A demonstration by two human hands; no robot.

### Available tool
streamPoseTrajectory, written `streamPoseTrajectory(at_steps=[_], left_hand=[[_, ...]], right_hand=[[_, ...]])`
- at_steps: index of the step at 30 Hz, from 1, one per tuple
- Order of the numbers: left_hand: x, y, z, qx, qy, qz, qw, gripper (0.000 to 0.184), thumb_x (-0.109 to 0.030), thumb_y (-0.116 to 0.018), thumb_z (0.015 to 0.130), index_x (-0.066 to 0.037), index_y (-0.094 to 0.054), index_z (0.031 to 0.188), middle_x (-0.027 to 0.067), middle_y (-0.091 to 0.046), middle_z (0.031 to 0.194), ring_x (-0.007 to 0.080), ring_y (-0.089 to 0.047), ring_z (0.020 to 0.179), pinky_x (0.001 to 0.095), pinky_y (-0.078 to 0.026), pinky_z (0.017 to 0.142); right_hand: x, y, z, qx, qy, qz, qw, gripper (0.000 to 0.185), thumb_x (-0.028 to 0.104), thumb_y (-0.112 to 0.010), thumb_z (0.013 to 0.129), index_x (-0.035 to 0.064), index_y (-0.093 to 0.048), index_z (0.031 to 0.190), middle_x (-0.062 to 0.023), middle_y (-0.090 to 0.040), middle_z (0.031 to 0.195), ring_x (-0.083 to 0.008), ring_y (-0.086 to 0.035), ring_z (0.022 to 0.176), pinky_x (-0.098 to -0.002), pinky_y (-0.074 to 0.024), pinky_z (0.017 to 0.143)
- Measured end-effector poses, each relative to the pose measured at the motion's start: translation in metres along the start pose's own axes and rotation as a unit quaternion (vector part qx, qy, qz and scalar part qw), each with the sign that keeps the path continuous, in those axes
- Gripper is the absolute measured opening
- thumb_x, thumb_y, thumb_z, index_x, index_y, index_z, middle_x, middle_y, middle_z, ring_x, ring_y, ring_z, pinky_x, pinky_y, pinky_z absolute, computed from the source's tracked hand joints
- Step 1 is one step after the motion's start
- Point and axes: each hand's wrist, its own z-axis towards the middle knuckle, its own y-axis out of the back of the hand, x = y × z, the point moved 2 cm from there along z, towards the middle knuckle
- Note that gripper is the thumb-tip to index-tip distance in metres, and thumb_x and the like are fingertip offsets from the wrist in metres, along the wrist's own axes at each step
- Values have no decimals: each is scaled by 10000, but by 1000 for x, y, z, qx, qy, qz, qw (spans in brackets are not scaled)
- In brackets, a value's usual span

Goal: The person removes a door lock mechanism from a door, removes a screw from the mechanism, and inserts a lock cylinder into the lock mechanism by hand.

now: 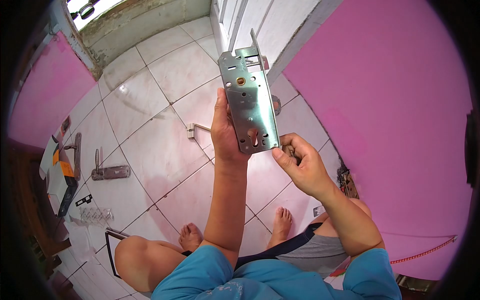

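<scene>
A silver mortise lock case (256, 112) is held up in front of me, tilted slightly, with its faceplate edge on the right. My left hand (226, 131) grips it along the lower left side, thumb up the edge and the other fingers hidden behind. At the bottom right corner, my right hand (306, 167) pinches with thumb and curled fingers against the case. Whether something small sits inside those curled fingers is hidden. On the floor tiles beyond my left hand lies a lock cylinder (190, 130), with a thin rod-like piece beside it.
Two worn door handles on plates (112, 173) (77, 156) lie at left, near a black and orange box (66, 169). A black strike plate (84, 200) and a clear bag of small parts (97, 215) are closer. A white door (272, 25) and pink wall (395, 100) stand right.
</scene>
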Motion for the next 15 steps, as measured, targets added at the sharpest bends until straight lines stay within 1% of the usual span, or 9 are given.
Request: streamPoseTrajectory(at_steps=[1,3,8,9,11,12,13,14,15], left_hand=[[0,-1,-1,0,0,0,1000,571,-439,-284,1043,-3,-477,1357,235,-623,1177,334,-706,922,396,-632,736],[-1,-6,-3,-37,-4,3,999,572,-446,-295,1040,-2,-487,1345,223,-640,1154,331,-705,929,405,-630,732],[-3,-8,-4,-33,-1,10,999,567,-453,-307,1038,-5,-502,1326,204,-653,1139,322,-708,919,406,-625,723],[-2,-7,-3,-37,-8,12,999,573,-458,-304,1038,-3,-497,1328,203,-652,1134,323,-706,917,406,-620,737],[1,-6,-2,-44,-16,16,999,578,-462,-300,1039,-1,-492,1330,203,-651,1129,324,-704,915,407,-616,751],[5,-4,-2,-51,-6,21,998,584,-465,-292,1042,4,-485,1331,201,-650,1125,318,-698,927,403,-606,775],[10,-3,-1,-60,4,26,998,589,-467,-284,1044,10,-478,1332,199,-649,1121,311,-691,940,399,-595,798],[16,-4,-1,-64,4,68,996,598,-463,-261,1051,21,-467,1334,196,-645,1116,296,-675,963,390,-573,832],[20,-5,-3,-39,12,82,996,580,-443,-260,1057,27,-474,1321,195,-639,1120,272,-667,959,373,-563,835]], right_hand=[[-1,0,1,1,-2,-4,1000,264,223,-639,967,-17,-577,1058,76,-389,661,-23,-332,590,-222,-297,532],[-2,0,1,3,-4,-7,1000,264,221,-638,967,-19,-581,1062,75,-393,660,-25,-336,591,-223,-301,534],[-3,-1,3,-5,-12,-27,1000,271,234,-638,964,-17,-591,1055,68,-404,658,-32,-347,594,-223,-311,543],[-3,-1,4,-3,-14,-27,1000,271,234,-638,964,-17,-591,1055,68,-404,658,-32,-347,594,-223,-311,543],[-4,1,4,1,-14,-33,999,281,276,-588,996,0,-604,1044,71,-422,678,-31,-352,597,-221,-313,540],[-8,4,5,6,-14,-30,999,281,276,-588,996,0,-604,1044,71,-422,678,-31,-352,597,-221,-313,540],[-13,10,6,-1,-29,13,1000,317,321,-537,1017,13,-611,1041,76,-434,690,-29,-358,597,-222,-312,533],[-17,15,6,-9,-43,55,998,363,365,-487,1038,27,-618,1038,82,-445,702,-27,-364,597,-222,-311,526],[-17,19,6,-5,-44,57,997,363,365,-487,1038,27,-618,1038,82,-445,702,-27,-364,597,-222,-311,526]])
